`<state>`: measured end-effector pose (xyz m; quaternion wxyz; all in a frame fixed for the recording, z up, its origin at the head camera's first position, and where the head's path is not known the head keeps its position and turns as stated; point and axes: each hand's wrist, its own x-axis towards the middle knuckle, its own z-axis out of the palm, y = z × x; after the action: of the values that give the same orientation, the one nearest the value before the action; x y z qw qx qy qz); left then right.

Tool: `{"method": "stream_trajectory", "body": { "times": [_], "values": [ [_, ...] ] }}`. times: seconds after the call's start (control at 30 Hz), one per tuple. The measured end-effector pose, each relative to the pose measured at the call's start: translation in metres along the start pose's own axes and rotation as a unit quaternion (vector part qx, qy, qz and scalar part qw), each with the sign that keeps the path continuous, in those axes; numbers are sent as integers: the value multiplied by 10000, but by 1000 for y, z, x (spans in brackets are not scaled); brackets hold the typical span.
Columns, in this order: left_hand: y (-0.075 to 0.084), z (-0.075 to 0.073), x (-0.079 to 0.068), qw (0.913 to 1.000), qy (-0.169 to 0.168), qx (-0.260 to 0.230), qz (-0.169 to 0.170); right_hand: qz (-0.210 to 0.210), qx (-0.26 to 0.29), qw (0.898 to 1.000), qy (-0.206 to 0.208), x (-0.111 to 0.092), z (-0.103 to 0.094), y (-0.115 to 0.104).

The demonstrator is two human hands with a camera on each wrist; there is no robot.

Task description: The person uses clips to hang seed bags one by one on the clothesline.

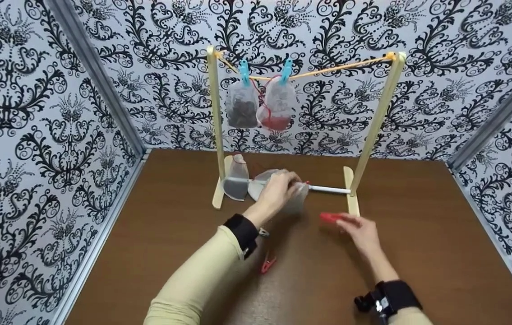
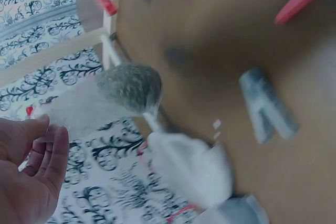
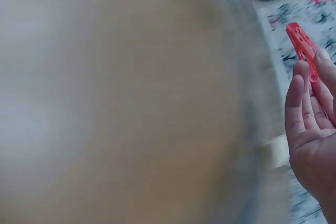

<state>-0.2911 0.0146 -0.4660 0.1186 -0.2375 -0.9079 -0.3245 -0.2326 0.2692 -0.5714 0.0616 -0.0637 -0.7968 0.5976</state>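
Note:
My left hand (image 1: 277, 192) pinches the top of a sheer mesh pouch (image 2: 128, 87) between thumb and fingers; greenish-grey filling bulges at its lower end. My right hand (image 1: 362, 232) holds a red clothespin (image 3: 302, 45) by one end, near the right foot of a wooden stand (image 1: 380, 122). Two blue clothespins (image 1: 286, 71) fix two more pouches to the stand's orange cord (image 1: 337, 68): a dark-filled pouch (image 1: 242, 106) and a red-filled pouch (image 1: 278, 104). Behind the left hand, a grey-filled pouch (image 1: 236, 183) and a white pouch (image 2: 191, 169) lie by the stand's white crossbar (image 1: 330, 189).
A second red clothespin (image 1: 268, 263) lies on the brown table (image 1: 170, 253) in front of the left forearm. Close to the left wrist lies a grey clothespin (image 2: 265, 106). Black-and-white patterned walls (image 1: 170, 81) enclose the table at the back and both sides.

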Motion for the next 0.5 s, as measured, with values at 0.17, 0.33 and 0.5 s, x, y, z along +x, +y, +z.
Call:
{"method": "stream_trajectory", "body": {
  "times": [0.17, 0.33, 0.5],
  "values": [
    [17, -27, 27, 9987, 170, 448, 160, -1692, -950, 9801, 414, 33, -15, -72],
    [39, -56, 57, 9938, 352, 1054, 12, -2826, -1381, 9483, 412, 57, -26, -153],
    [61, -84, 84, 9870, 630, 1473, -128, -3831, -1635, 9080, 449, 71, -27, -224]
  ]
}}
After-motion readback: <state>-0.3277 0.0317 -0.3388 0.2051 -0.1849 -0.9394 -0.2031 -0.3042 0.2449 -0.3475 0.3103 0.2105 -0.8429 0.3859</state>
